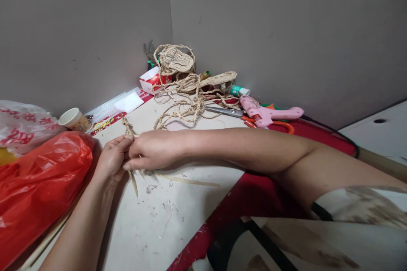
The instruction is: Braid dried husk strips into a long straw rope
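Observation:
My left hand [112,156] is closed, thumb and fingers pinching a braided straw cord [127,126] whose knotted end pokes up above the knuckles. Against it lies my right hand [152,150], its fingers curled in at the same spot on the cord. Flat loose strands [189,181] stick out below the hands, one running right across the board and another pointing down. Behind my right wrist, the cord links up with a tangled heap of braided straw rope [187,106]. My fingertips partly cover the place where the strands meet.
A coiled rope bundle [176,59] rests by a red-and-white box [151,79] at the back. Orange-handled scissors [227,111] and a pink glue gun [270,112] lie to the right. Left are a paper cup [74,119] and a red plastic bag [47,186].

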`<state>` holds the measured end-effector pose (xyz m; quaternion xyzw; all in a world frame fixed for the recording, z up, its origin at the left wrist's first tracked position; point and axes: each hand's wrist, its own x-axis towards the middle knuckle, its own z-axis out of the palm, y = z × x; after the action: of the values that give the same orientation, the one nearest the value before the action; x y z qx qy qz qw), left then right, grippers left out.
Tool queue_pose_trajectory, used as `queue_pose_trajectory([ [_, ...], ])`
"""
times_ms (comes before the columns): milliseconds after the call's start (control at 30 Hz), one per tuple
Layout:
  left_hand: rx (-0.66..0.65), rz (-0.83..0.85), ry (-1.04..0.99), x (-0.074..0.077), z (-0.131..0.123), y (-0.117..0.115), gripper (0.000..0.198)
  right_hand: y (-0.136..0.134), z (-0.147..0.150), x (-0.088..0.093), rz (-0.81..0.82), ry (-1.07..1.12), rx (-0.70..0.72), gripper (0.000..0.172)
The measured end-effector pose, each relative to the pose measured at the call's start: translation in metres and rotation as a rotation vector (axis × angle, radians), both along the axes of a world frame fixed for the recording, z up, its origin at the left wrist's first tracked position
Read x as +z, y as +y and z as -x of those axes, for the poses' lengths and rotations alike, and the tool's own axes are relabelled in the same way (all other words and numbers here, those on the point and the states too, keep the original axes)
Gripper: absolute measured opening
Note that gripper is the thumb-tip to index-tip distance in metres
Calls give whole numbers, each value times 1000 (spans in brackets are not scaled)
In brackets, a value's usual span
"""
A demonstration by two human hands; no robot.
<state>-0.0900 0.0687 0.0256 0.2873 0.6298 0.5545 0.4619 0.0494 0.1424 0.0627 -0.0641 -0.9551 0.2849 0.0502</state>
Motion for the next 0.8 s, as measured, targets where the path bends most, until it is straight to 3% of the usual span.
queue_pose_trajectory([
  [67, -14, -16, -21, 0, 4, -1, 18, 10, 0, 4, 54, 140, -170, 38],
  [167, -56, -5, -73, -2, 7, -1, 18, 26, 7, -3, 86, 301, -463, 35],
  [333, -81, -40, -95, -2, 8, 0, 22, 29, 20, -25, 557, -19, -340, 36],
  [500, -165, 29, -27, -2, 11, -1, 22, 35, 21, -27, 563, -90, -327, 34],
  [633, -178, 49, 126, -5, 12, 0, 23, 43, 24, -30, 807, -200, -277, 30],
  [733, -167, 53, 266, -4, 11, -1, 23, 39, 28, -34, 952, -201, -346, 28],
  [800, -194, 82, 316, -1, 11, -2, 22, 34, 29, -36, 965, -144, -422, 22],
])
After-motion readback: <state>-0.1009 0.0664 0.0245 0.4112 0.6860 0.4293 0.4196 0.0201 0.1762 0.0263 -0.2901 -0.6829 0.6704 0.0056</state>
